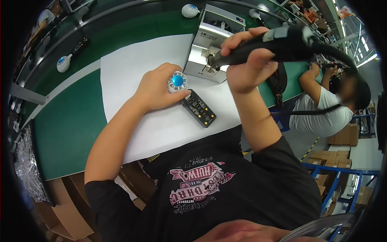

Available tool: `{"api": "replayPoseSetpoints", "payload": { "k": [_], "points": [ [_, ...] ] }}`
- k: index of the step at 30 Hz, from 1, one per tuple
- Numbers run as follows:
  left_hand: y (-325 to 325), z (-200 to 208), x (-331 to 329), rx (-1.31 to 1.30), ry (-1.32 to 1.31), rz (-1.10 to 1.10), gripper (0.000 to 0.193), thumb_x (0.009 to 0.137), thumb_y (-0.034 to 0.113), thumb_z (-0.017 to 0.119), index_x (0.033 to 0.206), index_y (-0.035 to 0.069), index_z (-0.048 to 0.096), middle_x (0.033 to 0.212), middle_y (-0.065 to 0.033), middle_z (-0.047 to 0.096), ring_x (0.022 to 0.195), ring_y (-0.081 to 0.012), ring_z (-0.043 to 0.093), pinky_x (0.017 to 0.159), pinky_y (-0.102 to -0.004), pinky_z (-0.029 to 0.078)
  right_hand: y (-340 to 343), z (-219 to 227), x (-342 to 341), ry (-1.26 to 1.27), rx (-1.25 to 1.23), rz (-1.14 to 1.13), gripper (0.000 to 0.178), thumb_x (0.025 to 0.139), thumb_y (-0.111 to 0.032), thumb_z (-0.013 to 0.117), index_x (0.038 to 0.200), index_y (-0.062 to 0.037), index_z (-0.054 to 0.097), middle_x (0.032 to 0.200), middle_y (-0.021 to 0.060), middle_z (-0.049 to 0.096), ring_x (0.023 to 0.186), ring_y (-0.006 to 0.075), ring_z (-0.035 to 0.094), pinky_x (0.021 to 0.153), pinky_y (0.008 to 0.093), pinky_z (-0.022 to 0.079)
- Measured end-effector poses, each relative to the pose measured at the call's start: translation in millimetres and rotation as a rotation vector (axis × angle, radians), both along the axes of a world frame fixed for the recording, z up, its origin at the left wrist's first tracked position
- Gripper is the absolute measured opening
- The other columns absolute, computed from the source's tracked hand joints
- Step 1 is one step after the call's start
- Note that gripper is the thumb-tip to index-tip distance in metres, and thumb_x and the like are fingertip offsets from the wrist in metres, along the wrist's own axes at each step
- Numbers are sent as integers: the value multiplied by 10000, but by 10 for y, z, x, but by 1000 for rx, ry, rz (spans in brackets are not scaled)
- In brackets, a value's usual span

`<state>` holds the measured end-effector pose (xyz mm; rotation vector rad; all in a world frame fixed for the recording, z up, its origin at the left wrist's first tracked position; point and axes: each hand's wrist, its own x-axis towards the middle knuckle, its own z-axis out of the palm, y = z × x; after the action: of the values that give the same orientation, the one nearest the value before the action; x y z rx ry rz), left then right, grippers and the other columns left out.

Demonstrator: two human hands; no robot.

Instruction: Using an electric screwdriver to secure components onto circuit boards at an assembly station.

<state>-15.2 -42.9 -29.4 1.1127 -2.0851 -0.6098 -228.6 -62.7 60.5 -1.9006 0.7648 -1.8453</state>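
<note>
My left hand (pixel 154 88) is closed round the white, finned round head of a device (pixel 177 82) with a blue centre, which looks like a small handheld fan. Joined to this head is a black handle (pixel 200 109) showing a circuit board with small yellow parts; it lies on a white sheet (pixel 129 64). My right hand (pixel 246 66) grips a black electric screwdriver (pixel 264 43) held almost level, its cable trailing off to the right. The screwdriver's tip is at the front of a silver screw feeder (pixel 197 56), where I cannot make out a screw.
Similar white-headed devices (pixel 63 63) lie along the green bench (pixel 68 129) farther off. A tray of clear plastic pieces (pixel 28 165) sits at the left edge. To the right a co-worker in a white shirt (pixel 322 111) sits near cardboard boxes (pixel 342 135) and blue racking (pixel 334 189).
</note>
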Motion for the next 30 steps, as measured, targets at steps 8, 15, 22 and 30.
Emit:
{"api": "replayPoseSetpoints", "payload": {
  "k": [8,15,22,30],
  "points": [
    [4,80,84,92,-84,43,518,752,406,818,1082,61,618,996,-128,695,909,-343,688,791,-418,543,255,-141,-17,-272,325,487,809,936,-773,421,1274,-40,477,800,104,610,628,211,579,641,379,501],
    [-38,4,71,-3,-52,19,503,761,424,802,1054,52,634,956,-146,704,880,-356,685,778,-421,538,298,-314,34,-218,380,469,822,922,-790,427,1291,-56,466,797,89,605,626,206,574,640,383,489],
    [-62,-5,75,45,-59,-3,488,773,414,795,1057,46,648,959,-151,704,878,-360,684,777,-423,537,296,-420,36,-261,372,541,814,916,-795,433,1289,-72,467,812,84,604,647,207,578,655,375,478],
    [-87,-34,63,79,-65,-26,455,746,346,810,1049,51,644,947,-147,695,852,-348,680,760,-402,539,80,-328,-120,-292,314,739,790,917,-783,454,1271,-78,482,843,94,613,677,218,594,678,378,481]
  ]
}}
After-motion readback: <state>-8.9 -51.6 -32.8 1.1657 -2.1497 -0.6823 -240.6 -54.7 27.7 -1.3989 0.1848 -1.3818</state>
